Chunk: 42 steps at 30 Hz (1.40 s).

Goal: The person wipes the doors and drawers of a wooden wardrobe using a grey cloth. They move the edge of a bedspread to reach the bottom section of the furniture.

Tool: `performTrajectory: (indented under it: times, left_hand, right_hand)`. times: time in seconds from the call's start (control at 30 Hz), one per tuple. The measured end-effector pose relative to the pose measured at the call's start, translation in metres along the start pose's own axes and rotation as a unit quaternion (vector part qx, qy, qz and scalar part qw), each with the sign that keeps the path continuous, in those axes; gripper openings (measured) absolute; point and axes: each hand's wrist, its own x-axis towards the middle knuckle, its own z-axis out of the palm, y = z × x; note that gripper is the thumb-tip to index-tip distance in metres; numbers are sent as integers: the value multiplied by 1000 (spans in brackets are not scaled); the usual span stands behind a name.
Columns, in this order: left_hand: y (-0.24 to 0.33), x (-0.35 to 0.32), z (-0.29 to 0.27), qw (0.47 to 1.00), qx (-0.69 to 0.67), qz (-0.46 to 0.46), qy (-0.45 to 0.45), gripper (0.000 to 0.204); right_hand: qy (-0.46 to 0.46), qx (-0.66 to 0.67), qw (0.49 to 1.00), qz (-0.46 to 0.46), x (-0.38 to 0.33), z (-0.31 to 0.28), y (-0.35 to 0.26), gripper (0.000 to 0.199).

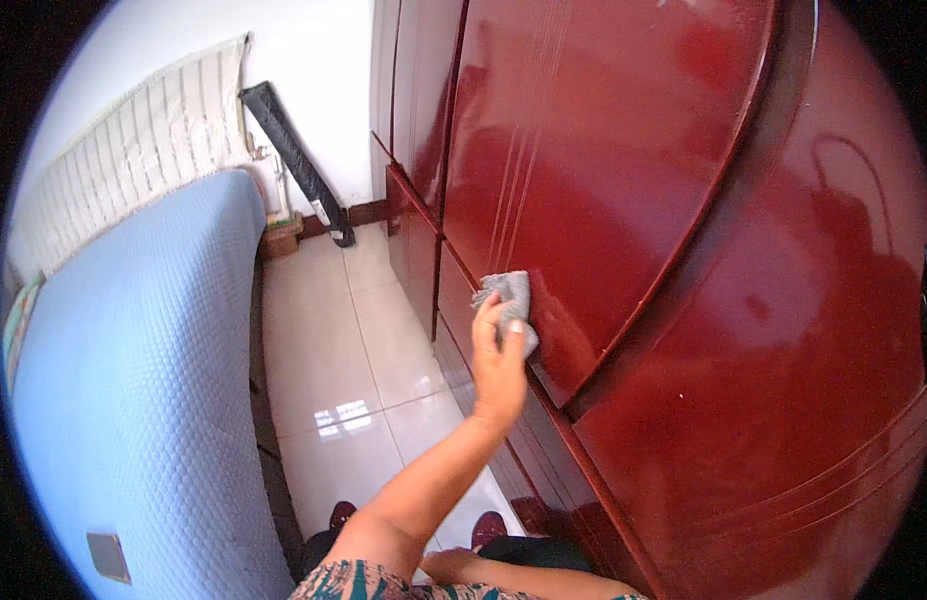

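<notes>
My left hand point(499, 365) reaches forward and is closed on a grey cloth point(521, 300). The cloth is bunched under the fingers and pressed against the glossy dark red wardrobe point(594, 180), at the ledge along the lower edge of its door. My right hand point(450, 567) is low in front of my body, beside my left forearm and near my knees. Its fingers are partly hidden, so their pose does not show.
On the left stands a bed with a light blue quilted cover point(154, 380), a dark phone-like slab point(109, 556) lying on it. A long black package point(299, 165) leans on the far white wall. Pale floor tiles point(319, 360) run between bed and wardrobe.
</notes>
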Motion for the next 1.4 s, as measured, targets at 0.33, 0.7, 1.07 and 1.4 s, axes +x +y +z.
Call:
performTrajectory:
  times: [0.33,0.7,1.07,1.4]
  left_hand:
    - [-37,-47,-23,984,48,-141,-94,49]
    - [-33,-116,-23,971,124,-68,-191,61]
    - [-114,95,-31,984,125,-76,-97,62]
    - [-194,24,-53,967,71,-243,-29,67]
  right_hand:
    - [8,2,1000,5,-20,-19,-14,42]
    - [-12,38,999,27,-17,-11,-12,43]
    - [162,-74,984,-13,-38,-15,0,37]
    - [202,-86,976,16,-38,-14,-7,33]
